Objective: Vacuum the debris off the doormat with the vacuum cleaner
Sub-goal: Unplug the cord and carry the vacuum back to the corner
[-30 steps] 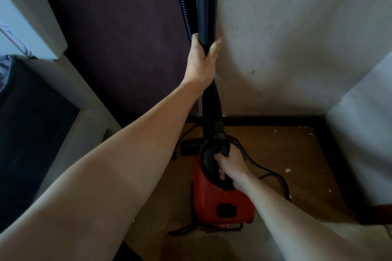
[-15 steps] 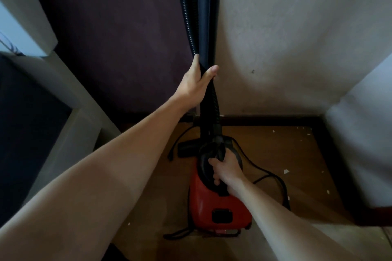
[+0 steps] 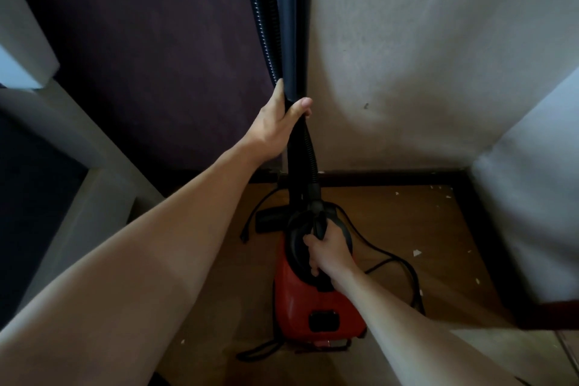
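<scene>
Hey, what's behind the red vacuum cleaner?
A black floor nozzle lies behind the vacuum cleaner, near the dark baseboard. The hose and right hand hide the rest.

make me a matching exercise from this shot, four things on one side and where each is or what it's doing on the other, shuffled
1 left hand
2 right hand
3 power cord
4 white scraps

a grips the top of the red vacuum cleaner
b scattered on the floor
c grips the upright black tube
d looped to the right of the vacuum cleaner

Pairs: 1-c, 2-a, 3-d, 4-b
</scene>
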Motion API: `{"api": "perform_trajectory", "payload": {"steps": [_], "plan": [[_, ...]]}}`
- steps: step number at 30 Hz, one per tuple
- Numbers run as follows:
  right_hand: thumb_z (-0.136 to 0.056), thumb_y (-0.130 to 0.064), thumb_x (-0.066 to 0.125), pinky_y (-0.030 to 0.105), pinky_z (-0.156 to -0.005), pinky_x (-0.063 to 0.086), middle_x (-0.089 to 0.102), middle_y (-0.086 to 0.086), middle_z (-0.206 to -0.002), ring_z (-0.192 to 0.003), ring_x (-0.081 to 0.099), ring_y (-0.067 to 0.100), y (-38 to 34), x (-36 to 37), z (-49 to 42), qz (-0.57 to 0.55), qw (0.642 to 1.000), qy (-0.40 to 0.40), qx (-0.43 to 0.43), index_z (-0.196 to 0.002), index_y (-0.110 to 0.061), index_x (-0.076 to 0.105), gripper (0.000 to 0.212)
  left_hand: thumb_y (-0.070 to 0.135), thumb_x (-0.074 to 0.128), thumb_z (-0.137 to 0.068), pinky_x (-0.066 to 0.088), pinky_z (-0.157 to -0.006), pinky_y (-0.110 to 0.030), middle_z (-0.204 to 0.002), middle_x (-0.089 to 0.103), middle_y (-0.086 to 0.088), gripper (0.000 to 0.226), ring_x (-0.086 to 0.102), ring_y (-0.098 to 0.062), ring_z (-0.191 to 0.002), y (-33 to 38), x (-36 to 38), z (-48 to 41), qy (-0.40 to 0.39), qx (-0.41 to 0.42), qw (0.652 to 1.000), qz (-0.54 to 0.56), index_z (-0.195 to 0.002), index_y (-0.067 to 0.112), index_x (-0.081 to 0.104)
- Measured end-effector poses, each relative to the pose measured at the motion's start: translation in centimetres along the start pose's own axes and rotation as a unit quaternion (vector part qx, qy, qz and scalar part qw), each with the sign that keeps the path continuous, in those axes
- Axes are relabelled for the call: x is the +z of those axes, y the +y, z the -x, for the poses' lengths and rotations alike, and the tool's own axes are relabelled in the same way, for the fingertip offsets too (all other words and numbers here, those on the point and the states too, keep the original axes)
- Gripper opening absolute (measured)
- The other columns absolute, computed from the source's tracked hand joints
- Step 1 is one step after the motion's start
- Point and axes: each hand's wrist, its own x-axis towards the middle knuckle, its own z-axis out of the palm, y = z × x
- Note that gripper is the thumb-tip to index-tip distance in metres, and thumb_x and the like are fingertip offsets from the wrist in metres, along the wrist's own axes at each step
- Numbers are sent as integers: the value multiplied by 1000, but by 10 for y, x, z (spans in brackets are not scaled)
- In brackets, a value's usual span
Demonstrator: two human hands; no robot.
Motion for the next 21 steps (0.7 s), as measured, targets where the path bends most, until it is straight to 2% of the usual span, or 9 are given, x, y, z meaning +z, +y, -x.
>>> {"api": "perform_trajectory", "payload": {"steps": [3, 7, 9, 10, 12, 14, 16, 18, 21], "plan": [[-104, -5, 49, 28, -38, 41, 53, 6, -56, -35, 46, 14, 2, 1, -1, 34, 999, 26, -16, -129, -16, 52, 28, 63, 53, -87, 47, -102, -53, -90, 67, 11, 77, 65, -17, -99, 5, 6, 6, 26, -7, 1000, -14, -135, 3, 41], [-103, -7, 50, 27, -37, 42, 58, 6, -60, -33, 48, 14, 4, 3, -3, 56, 997, 40, -26, -130, -12, 52, 27, 64, 52, -88, 46, -106, -47, -105, 70, 4, 82, 63, -19, -113, 15, 7, 16, 50, -30, 998, -22, -143, 6, 36], [-103, -9, 52, 25, -35, 41, 63, 9, -74, -35, 51, 11, 3, 6, -2, 67, 996, 48, -26, -131, -16, 49, 29, 55, 55, -93, 49, -101, -47, -111, 68, -3, 61, 64, -17, -109, 15, 7, 20, 74, -24, 996, -39, -134, 13, 42], [-103, -11, 54, 23, -34, 42, 66, 11, -86, -40, 54, 11, 3, 6, 0, 73, 995, 57, -24, -130, -18, 47, 29, 49, 58, -94, 51, -99, -46, -113, 67, -2, 53, 64, -16, -108, 13, 8, 22, 88, -17, 995, -43, -131, 14, 44], [-101, -15, 57, 21, -34, 44, 66, 11, -106, -58, 60, 17, 5, 8, 3, 80, 993, 83, -29, -124, -21, 48, 25, 47, 62, -93, 53, -97, -44, -120, 66, -1, 54, 63, -15, -111, 11, 9, 25, 106, 0, 993, -45, -132, 14, 44], [-101, -16, 57, 23, -40, 51, 65, 10, -111, -73, 63, 24, 9, 9, 6, 76, 992, 95, -40, -118, -25, 48, 21, 47, 61, -94, 53, -98, -40, -125, 64, -2, 56, 62, -14, -114, 12, 11, 25, 104, 10, 993, -61, -135, 14, 42], [-101, -14, 56, 28, -57, 56, 66, 11, -115, -83, 65, 25, 13, 8, 5, 81, 991, 94, -46, -117, -27, 46, 23, 38, 60, -98, 52, -95, -28, -119, 66, 5, 43, 63, -7, -109, 17, 13, 25, 85, 17, 993, -79, -131, 15, 44], [-101, -13, 56, 22, -57, 54, 67, 10, -116, -85, 64, 23, 14, 6, 5, 86, 991, 89, -46, -118, -28, 46, 24, 33, 59, -99, 51, -91, -20, -113, 66, 12, 33, 63, 1, -104, 20, 13, 24, 70, 25, 994, -85, -126, 19, 45], [-101, -14, 55, 13, -47, 46, 67, 8, -115, -76, 65, 23, 13, 4, 2, 89, 992, 80, -42, -126, -23, 48, 27, 34, 59, -99, 52, -99, -31, -114, 67, 6, 40, 65, -7, -109, 20, 7, 21, 44, 32, 996, -66, -133, 17, 45]]}}
